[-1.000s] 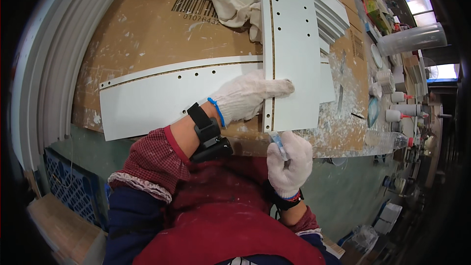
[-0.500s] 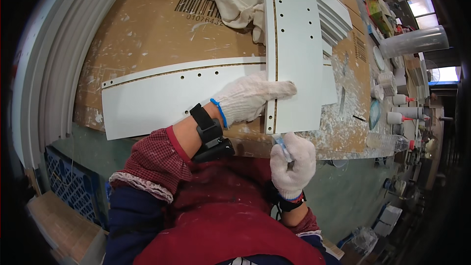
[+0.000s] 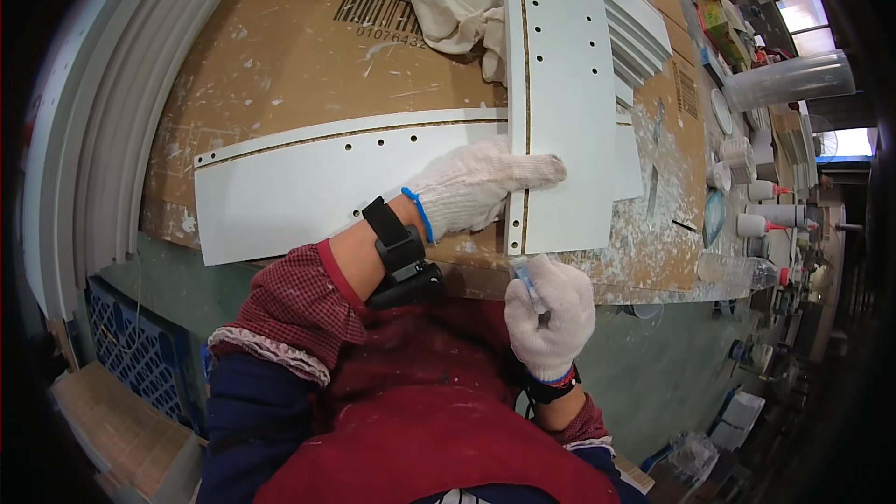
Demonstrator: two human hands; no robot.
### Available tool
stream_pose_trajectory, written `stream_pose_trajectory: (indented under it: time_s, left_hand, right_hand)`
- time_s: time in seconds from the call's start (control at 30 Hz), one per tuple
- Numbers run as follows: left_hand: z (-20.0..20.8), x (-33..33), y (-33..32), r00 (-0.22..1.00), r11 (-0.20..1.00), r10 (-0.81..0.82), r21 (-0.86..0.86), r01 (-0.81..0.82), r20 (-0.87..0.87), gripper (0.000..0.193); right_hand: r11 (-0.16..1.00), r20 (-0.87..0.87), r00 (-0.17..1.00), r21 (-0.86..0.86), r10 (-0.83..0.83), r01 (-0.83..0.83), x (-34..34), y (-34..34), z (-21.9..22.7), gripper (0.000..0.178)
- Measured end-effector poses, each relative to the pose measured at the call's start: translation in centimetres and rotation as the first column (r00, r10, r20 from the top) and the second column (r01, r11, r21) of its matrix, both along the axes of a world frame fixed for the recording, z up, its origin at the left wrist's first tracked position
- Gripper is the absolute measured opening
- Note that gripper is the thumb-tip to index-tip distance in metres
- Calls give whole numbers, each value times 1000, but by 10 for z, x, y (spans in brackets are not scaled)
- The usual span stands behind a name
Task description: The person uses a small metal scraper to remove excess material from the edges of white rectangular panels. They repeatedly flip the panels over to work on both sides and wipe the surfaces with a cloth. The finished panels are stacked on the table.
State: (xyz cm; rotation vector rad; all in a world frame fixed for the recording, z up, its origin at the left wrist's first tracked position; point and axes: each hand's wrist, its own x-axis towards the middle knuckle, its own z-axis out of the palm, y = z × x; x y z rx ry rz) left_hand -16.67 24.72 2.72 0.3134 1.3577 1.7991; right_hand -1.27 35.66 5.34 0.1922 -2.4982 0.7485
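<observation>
A long white board [image 3: 565, 131], with a groove along its left edge and drilled holes, lies pointing away from me. My left hand [image 3: 485, 182], in a white knit glove, grips its left edge near the close end, with fingers stretched over the top face. Whatever the thumb does is hidden. Just below the board's near end, my gloved right hand [image 3: 553, 313] is closed around a small, flat, pale blue piece [image 3: 528, 282]; its exact kind is unclear. A second grooved white board [image 3: 289, 182] lies crosswise under my left forearm.
Paint-spotted brown cardboard [image 3: 271, 65] covers the table. A cream cloth [image 3: 453, 5] lies beyond my left hand, and stacked white strips [image 3: 635, 33] sit right of the board. Bottles with red tips [image 3: 754, 224] and a clear plastic bottle [image 3: 742, 271] stand at right. Tall panels [image 3: 159, 84] lean at left.
My right hand has shifted slightly left and down with the pale blue piece along the board's near end. The left hand stays on the board, which has hardly moved.
</observation>
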Motion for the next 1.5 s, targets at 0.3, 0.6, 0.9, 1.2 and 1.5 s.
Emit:
stream_pose_trajectory:
  time_s: [0.3,0.6,0.9,1.2,1.5]
  left_hand:
    - [21,-1,-6,997,998,-5,-64,10,76,37]
    - [-11,0,-2,968,1000,15,-22,-21,-252,30]
    - [8,0,2,999,998,32,-52,-31,22,26]
    - [-47,-6,1,898,986,115,159,-51,-426,25]
    - [-21,0,0,975,996,92,4,-94,-203,22]
  right_hand:
    - [999,-26,999,11,39,-39,-6,-1,2,41]
    - [998,12,998,24,60,-61,-3,3,3,44]
    - [994,-49,993,-20,-107,106,9,26,-2,36]
    - [826,-24,952,-505,-306,252,28,68,-22,27]
    - [736,87,934,-592,-346,328,17,81,-15,23]
